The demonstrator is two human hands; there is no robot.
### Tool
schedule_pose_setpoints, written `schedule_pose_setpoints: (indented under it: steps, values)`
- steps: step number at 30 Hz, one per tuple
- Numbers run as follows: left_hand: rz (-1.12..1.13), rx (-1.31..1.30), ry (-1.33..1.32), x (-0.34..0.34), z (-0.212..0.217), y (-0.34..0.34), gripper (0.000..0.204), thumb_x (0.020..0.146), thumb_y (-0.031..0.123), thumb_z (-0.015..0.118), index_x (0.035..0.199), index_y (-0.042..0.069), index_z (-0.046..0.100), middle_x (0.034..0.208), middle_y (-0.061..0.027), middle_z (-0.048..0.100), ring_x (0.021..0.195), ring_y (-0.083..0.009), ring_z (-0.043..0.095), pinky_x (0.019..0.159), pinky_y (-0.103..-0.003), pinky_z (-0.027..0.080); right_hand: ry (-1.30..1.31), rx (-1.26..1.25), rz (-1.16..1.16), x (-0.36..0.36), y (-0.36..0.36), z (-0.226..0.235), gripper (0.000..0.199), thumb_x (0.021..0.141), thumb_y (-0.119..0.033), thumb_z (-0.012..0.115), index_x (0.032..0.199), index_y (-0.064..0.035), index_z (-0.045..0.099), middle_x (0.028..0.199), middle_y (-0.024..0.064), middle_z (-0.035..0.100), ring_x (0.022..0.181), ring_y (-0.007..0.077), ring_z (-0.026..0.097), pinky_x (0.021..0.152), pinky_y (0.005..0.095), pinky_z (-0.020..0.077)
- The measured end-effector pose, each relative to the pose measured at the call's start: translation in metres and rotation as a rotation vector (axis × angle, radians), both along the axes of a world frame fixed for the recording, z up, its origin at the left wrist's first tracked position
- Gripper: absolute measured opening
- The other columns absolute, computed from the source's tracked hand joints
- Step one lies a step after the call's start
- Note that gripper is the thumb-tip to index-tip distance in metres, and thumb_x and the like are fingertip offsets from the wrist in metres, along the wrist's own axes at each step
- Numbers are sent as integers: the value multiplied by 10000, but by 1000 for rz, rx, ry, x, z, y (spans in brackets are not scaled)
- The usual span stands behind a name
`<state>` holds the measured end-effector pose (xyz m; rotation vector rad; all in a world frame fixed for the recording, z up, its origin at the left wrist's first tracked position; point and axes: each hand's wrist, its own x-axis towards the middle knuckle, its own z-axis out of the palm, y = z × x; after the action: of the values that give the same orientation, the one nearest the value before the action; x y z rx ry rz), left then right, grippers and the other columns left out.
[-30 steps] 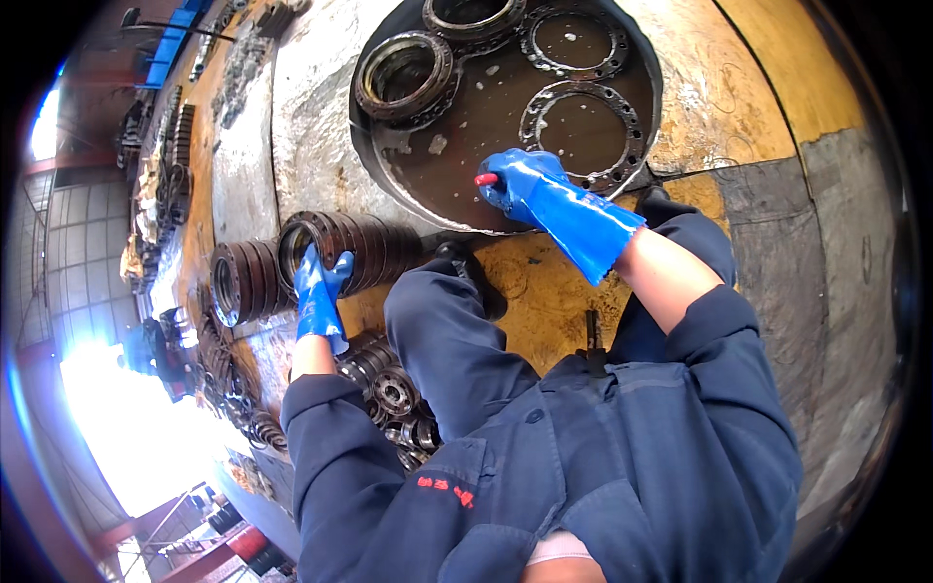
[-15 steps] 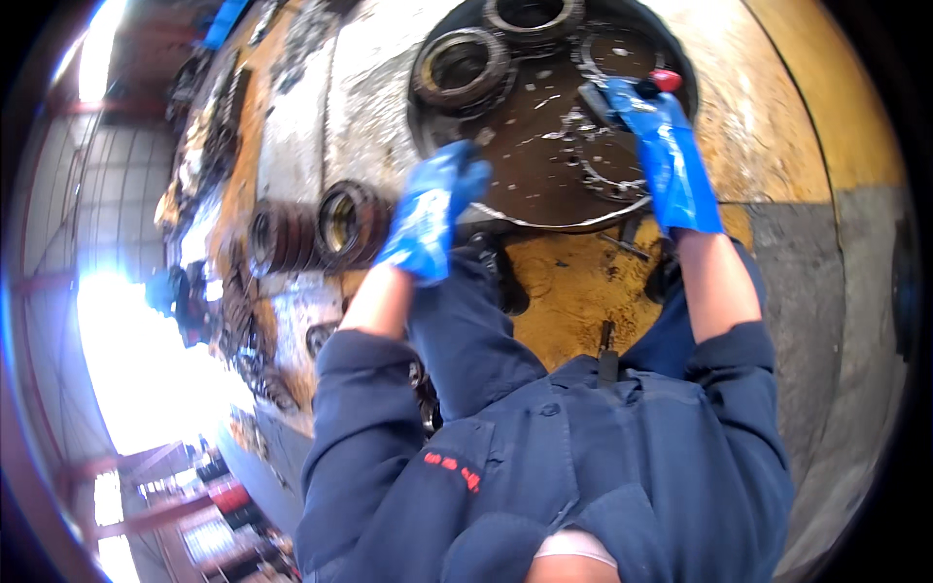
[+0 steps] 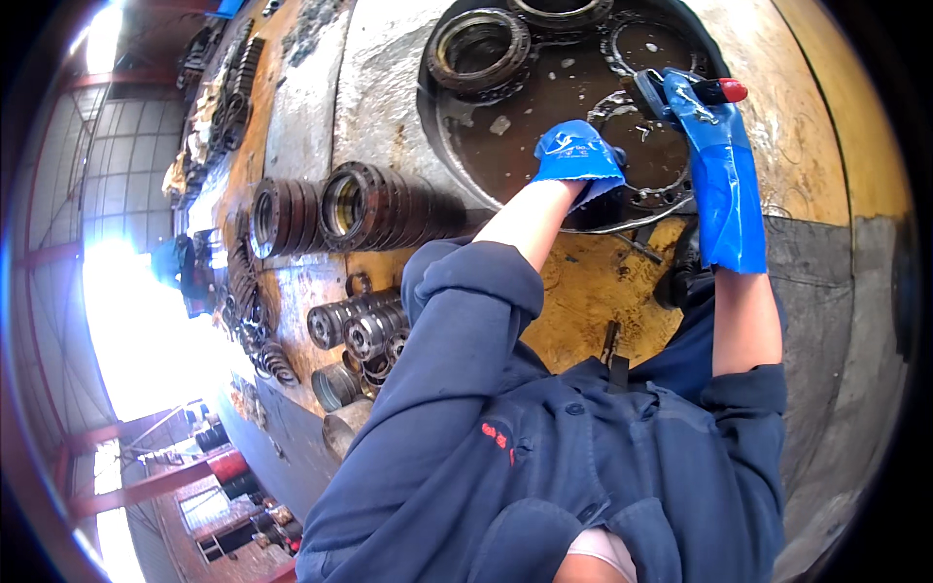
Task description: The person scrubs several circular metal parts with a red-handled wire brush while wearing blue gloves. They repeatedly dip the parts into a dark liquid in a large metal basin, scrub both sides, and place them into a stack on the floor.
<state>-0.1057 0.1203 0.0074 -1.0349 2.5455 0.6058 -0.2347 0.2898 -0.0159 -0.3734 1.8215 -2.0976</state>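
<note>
A round basin [image 3: 457,165] of murky brown liquid lies ahead of me. My right hand [image 3: 695,112], in a blue glove, is closed around a short tool [image 3: 721,91] with a black, red-ended handle and a flat greyish head. It is above the basin's right side. My left hand [image 3: 580,155], also blue-gloved, is over the near part of the basin, its fingers bent down and mostly hidden. Close to it, a thin ring with holes [image 3: 649,194] lies partly in the liquid. Two thick metal rings, one nearer [image 3: 442,58] and one farther [image 3: 562,17], sit at the basin's far side.
Rows of dark flanged rings [image 3: 364,209] stand left of the basin. Nearer me are gear-like cylinders [image 3: 369,330] and metal sleeves [image 3: 335,387]. A T-shaped tool [image 3: 641,251] lies by the basin's near rim. More oily parts [image 3: 243,92] line the far left.
My left hand has moved right, from the basin's left rim to over its near part. My right hand still holds the tool, its handle now pointing more to the right. The view has shifted slightly.
</note>
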Motion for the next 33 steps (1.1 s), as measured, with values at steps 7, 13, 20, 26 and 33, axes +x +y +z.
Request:
schedule_pose_setpoints:
  steps: [7, 13, 20, 26, 33]
  values:
    - [-224, -215, 5, -25, -52, -22, 459, 828, 450, 765, 1079, 70, 822, 1060, -228, 783, 1066, -384, 761, 918, -490, 598, 8, -13, -14, -4, 3, 5, 122, 971, -40, 631, 852, -67, 626, 786, -12, 586, 779, 116, 612, 743, 293, 555]
    - [-222, -82, -75, -39, -47, -36, 468, 776, 389, 802, 1101, 53, 798, 1091, -200, 784, 980, -352, 769, 910, -455, 592, 34, -44, -95, -13, 12, 8, 148, 963, -21, 617, 828, -81, 603, 767, -8, 567, 770, 126, 619, 725, 301, 557]
    - [-189, -167, -200, -43, -67, -49, 471, 802, 398, 780, 1163, 95, 804, 1212, -217, 753, 1134, -412, 728, 956, -474, 584, -116, -272, -103, 16, -11, 79, 130, 950, 51, 546, 890, -59, 579, 796, 19, 543, 751, 130, 563, 789, 321, 556]
    - [-167, -101, -293, -55, -72, -59, 495, 769, 375, 839, 1176, 95, 802, 1234, -217, 747, 1160, -411, 716, 983, -470, 579, -362, -248, 77, -26, -20, 43, 199, 1001, 14, 543, 1184, 66, 601, 956, 89, 671, 897, 137, 660, 872, 292, 577]
    - [-39, -106, -125, -51, -15, -37, 477, 748, 294, 862, 1149, 45, 794, 1198, -222, 762, 1139, -395, 730, 982, -438, 574, -73, -156, -15, -44, -43, -7, 161, 945, -140, 674, 1022, -3, 707, 840, 111, 708, 765, 199, 676, 724, 360, 559]
